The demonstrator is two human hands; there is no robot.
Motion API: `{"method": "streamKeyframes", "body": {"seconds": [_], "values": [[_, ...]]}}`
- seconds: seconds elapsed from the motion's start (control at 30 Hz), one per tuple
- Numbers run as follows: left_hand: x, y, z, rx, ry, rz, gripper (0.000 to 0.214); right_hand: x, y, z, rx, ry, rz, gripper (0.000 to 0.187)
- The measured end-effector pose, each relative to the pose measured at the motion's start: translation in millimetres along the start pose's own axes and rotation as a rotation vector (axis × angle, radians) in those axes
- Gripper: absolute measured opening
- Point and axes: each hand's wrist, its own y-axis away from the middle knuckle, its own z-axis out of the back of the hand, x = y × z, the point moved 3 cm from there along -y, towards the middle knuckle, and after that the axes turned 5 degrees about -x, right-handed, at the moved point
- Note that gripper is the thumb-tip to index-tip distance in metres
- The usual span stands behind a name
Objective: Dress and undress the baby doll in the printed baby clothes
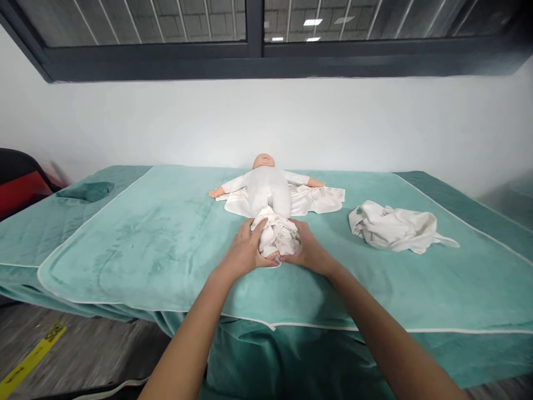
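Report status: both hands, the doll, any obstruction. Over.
Left hand, right hand holding bunched cloth. Doll lying, arms spread. White fabric off right, not blocking.

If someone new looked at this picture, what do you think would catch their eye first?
Most likely the doll, lying with its arms spread on the green cover, near the white wall. Just below it, the grip of the left hand and right hand on a bunched patterned cloth draws the eye too. Off to the right, a crumpled white garment stands out against the green.
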Motion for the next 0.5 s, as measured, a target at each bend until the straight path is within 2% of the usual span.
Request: {"method": "streamKeyframes", "body": {"seconds": [0.17, 0.33, 0.5], "values": [[3.8, -9.0, 2.1, 0.014, -0.010, 0.035, 0.116, -5.6, -8.2, -0.8, 0.020, -0.024, -0.069, 0.095], [3.9, -9.8, 2.9, -0.008, -0.016, 0.023, 0.106, -9.5, -10.8, -3.6, 0.001, -0.022, -0.160, 0.090], [4.0, -7.3, -2.5, -0.080, 0.066, 0.076, 0.098, -0.5, -16.5, -1.3, 0.028, 0.007, -0.213, 0.063]]}}
